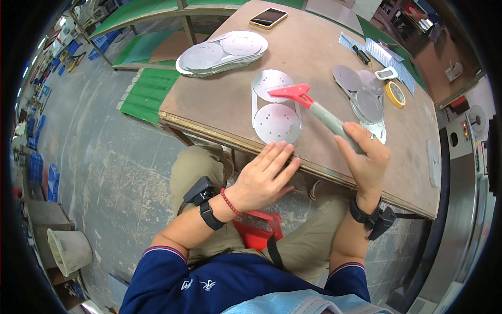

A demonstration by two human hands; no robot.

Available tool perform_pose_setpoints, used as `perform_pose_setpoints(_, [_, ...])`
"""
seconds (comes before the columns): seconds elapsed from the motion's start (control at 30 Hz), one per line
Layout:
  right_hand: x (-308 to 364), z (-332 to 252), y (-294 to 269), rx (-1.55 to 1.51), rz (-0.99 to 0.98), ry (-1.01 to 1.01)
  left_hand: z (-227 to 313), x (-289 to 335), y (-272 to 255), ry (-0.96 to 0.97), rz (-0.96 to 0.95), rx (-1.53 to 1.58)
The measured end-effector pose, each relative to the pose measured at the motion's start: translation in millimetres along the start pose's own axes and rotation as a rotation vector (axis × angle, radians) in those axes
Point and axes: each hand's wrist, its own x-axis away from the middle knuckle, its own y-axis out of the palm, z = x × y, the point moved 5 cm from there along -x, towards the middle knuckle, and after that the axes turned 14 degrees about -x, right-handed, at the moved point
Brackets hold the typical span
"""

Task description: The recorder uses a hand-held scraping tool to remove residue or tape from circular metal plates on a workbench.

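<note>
A flat silver sheet-metal plate [277,122] with two perforated discs, joined by thin side strips, lies near the table's front edge. My left hand [268,171] rests with fingers stretched out at the plate's near end, by the table edge. In my right hand [367,153] is a scraper [327,118] with a grey-green handle and a red head. Its head hovers over or touches the far disc; I cannot tell which. A stack of similar plates [225,52] sits at the far left, and a looser pile of discs and plates [361,94] lies to the right.
On the brown table [308,47] are a phone [269,18], a roll of yellow tape [396,94], a small white device [386,74], a black-handled tool [361,54] and paper sheets [384,55]. A red stool [259,230] is under me. Green-topped benches [136,18] stand at the left.
</note>
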Motion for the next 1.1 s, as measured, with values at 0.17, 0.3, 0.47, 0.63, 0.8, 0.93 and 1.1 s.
perform_pose_setpoints(0.17, [19,-27,-21,0.130,-0.146,-0.014,-1,-1,1,-0.020,-0.031,-0.049])
perform_pose_setpoints(0.3, [26,-50,-14,0.165,-0.210,-0.099,3,-6,0,-0.010,-0.034,-0.092])
perform_pose_setpoints(0.47, [26,-57,12,0.233,-0.178,-0.086,3,-6,0,-0.035,-0.038,-0.108])
perform_pose_setpoints(0.63, [23,-58,20,0.282,-0.185,-0.063,0,-7,-1,-0.042,-0.033,-0.101])
perform_pose_setpoints(0.8, [31,-80,20,0.356,-0.215,-0.024,0,-7,-4,-0.032,-0.045,-0.065])
perform_pose_setpoints(0.93, [22,-68,32,0.373,-0.207,0.003,1,-9,-2,-0.043,-0.048,-0.068])
perform_pose_setpoints(1.1, [29,-83,30,0.404,-0.237,-0.035,0,-5,0,-0.039,-0.026,-0.058])
